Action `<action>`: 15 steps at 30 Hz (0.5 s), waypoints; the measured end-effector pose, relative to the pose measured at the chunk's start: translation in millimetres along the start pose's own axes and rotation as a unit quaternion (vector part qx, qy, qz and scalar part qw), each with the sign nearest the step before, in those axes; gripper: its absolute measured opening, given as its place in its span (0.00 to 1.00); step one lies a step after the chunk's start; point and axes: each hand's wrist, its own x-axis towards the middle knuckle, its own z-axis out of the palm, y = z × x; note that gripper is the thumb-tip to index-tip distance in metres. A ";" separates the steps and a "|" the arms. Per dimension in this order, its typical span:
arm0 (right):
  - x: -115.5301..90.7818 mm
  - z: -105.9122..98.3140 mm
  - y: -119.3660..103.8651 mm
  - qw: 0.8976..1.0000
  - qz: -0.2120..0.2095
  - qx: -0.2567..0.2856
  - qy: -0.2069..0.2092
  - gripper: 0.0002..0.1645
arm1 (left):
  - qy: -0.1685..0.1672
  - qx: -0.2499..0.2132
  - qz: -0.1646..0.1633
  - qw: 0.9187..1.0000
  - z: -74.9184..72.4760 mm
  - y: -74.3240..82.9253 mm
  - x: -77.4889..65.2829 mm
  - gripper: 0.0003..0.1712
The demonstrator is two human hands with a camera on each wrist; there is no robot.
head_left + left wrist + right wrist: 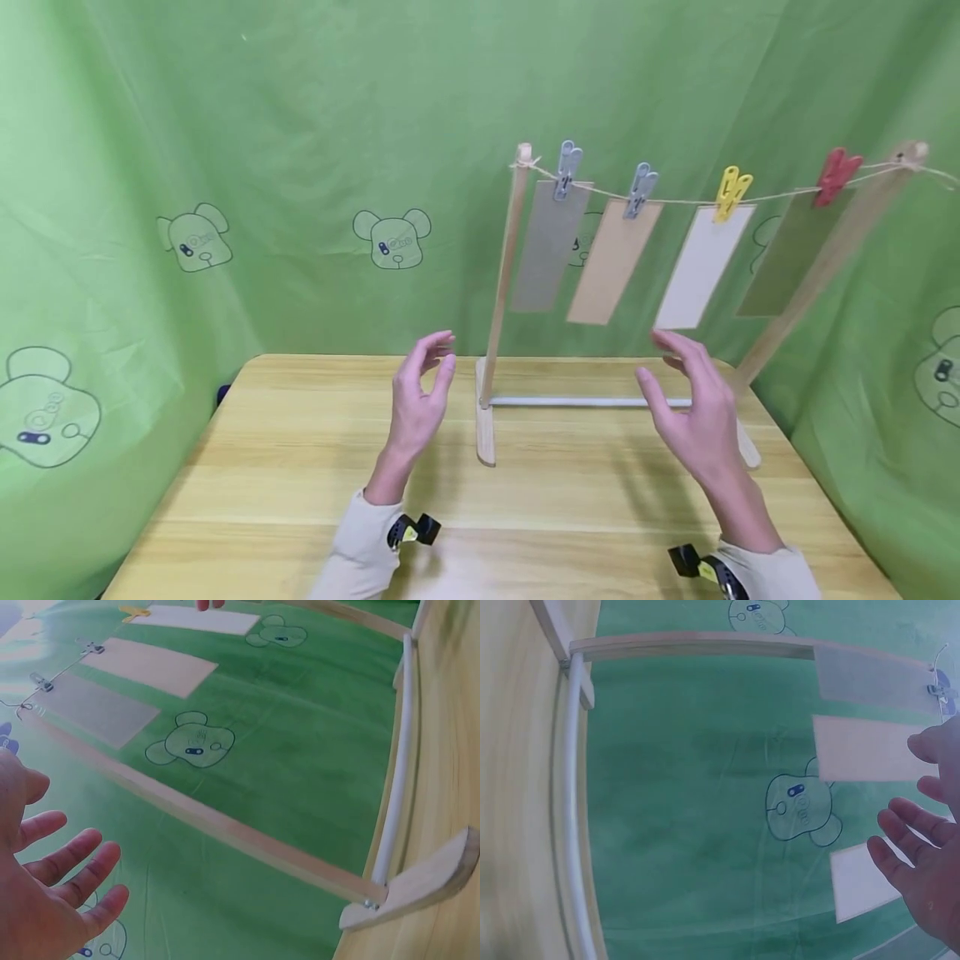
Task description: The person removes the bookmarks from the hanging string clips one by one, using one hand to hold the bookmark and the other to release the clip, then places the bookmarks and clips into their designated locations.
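Note:
Across a wooden stand (pixel 501 283) runs a string (pixel 686 202) with several paper strips clipped to it. From left to right hang a grey strip (pixel 550 250) and a peach strip (pixel 613 262), each under a blue-grey clothespin (pixel 567 171), then a white strip (pixel 703 267) under a yellow clothespin (pixel 732 193) and a green strip (pixel 793 254) under a red clothespin (pixel 837 177). My left hand (pixel 420 400) is raised left of the stand, fingers loosely bent, holding nothing. My right hand (pixel 697 408), likewise bare, hovers in front of the stand, below the white strip.
The stand's feet (pixel 486 425) rest on a wooden table (pixel 315 467), joined by a white crossbar (pixel 570 402). A green curtain (pixel 300 125) printed with bear heads surrounds the table at the back and sides.

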 end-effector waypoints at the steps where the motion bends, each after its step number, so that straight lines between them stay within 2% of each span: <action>1: 0.9 0.7 2.4 1.000 -0.001 -0.001 0.000 0.33 | 0.000 -0.006 -0.001 1.000 1.8 0.0 0.5 0.17; 15: 18.7 4.8 6.7 1.000 -0.013 0.000 -0.006 0.33 | -0.002 -0.064 -0.019 0.998 21.9 1.8 7.9 0.17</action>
